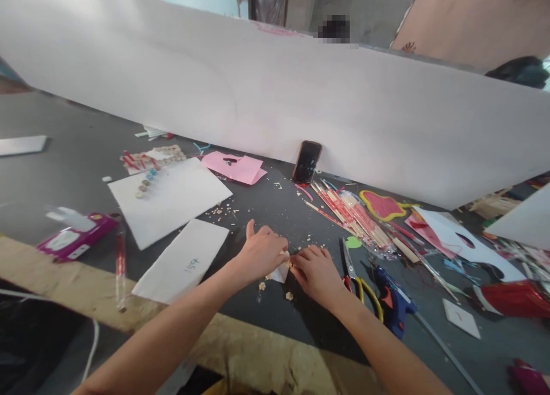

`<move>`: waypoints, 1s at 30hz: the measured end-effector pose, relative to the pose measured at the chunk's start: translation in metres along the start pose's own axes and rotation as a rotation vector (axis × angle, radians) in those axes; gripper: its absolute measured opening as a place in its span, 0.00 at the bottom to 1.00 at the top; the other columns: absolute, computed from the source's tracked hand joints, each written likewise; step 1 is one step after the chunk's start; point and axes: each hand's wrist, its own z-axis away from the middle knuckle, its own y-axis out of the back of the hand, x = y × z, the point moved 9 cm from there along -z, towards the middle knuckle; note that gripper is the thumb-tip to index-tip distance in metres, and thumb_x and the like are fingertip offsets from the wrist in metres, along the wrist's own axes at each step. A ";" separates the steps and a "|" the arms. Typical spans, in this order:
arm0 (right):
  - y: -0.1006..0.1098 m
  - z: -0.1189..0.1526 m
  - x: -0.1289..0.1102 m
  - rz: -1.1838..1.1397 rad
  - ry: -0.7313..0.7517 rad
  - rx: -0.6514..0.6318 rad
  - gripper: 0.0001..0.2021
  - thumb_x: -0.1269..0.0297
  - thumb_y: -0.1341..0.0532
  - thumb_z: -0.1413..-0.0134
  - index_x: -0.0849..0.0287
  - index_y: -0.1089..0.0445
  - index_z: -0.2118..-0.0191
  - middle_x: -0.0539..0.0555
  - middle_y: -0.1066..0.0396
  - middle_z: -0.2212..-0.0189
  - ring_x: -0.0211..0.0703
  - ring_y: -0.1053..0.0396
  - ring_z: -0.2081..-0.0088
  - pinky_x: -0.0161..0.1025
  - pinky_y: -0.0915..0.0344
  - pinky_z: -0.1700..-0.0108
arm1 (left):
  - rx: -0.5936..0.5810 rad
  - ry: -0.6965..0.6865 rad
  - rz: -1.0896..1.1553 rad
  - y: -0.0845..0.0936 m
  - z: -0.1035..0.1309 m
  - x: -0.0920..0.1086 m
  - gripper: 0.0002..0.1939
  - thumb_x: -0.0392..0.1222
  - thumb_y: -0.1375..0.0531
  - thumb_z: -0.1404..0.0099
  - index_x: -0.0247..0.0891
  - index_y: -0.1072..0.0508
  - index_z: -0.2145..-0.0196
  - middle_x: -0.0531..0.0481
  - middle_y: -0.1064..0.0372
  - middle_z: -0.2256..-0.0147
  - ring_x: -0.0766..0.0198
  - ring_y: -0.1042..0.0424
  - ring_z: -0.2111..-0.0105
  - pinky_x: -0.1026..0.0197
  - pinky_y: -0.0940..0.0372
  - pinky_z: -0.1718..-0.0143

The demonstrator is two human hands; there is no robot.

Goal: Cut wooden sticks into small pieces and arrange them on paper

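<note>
Over the middle of the dark table, my left hand (263,247) is closed in a pinch, with a small pale piece showing at its fingertips. My right hand (318,275) meets it from the other side, fingers bent together around something tiny that I cannot make out. Beneath the fingertips lies a small white paper (280,273). Little beige flower-shaped pieces lie close by, one flower piece (289,296) in front of the hands and another flower piece (262,286) to its left. Scissors (350,263) with yellow and red handles rest just right of my right hand.
A blue glue gun (397,300) with its cord lies at the right. Further back are a phone (307,161) leaning on a white partition (258,86) and red-and-white packaged sticks (344,209). White boards (172,197), a marked white piece (184,263) and a purple device (79,236) occupy the left.
</note>
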 end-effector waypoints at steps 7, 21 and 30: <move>0.006 -0.002 0.014 -0.039 -0.067 0.074 0.07 0.65 0.46 0.44 0.54 0.32 0.63 0.52 0.29 0.66 0.44 0.37 0.60 0.41 0.48 0.60 | 0.003 -0.023 -0.016 -0.002 0.004 0.007 0.06 0.40 0.46 0.40 0.40 0.29 0.70 0.49 0.27 0.69 0.53 0.35 0.59 0.30 0.63 0.49; 0.031 0.010 0.015 -0.209 -0.076 0.245 0.07 0.66 0.45 0.45 0.56 0.34 0.61 0.55 0.30 0.63 0.44 0.36 0.59 0.42 0.40 0.57 | -0.023 0.006 0.230 0.001 0.001 0.011 0.10 0.45 0.47 0.38 0.43 0.28 0.64 0.50 0.28 0.62 0.53 0.36 0.55 0.40 0.54 0.48; 0.037 0.012 0.020 -0.306 -0.121 0.267 0.09 0.65 0.46 0.44 0.56 0.34 0.58 0.55 0.31 0.61 0.45 0.36 0.57 0.43 0.40 0.55 | -0.052 0.036 0.340 0.009 -0.003 0.013 0.11 0.43 0.49 0.37 0.46 0.27 0.64 0.55 0.26 0.64 0.61 0.31 0.59 0.56 0.43 0.54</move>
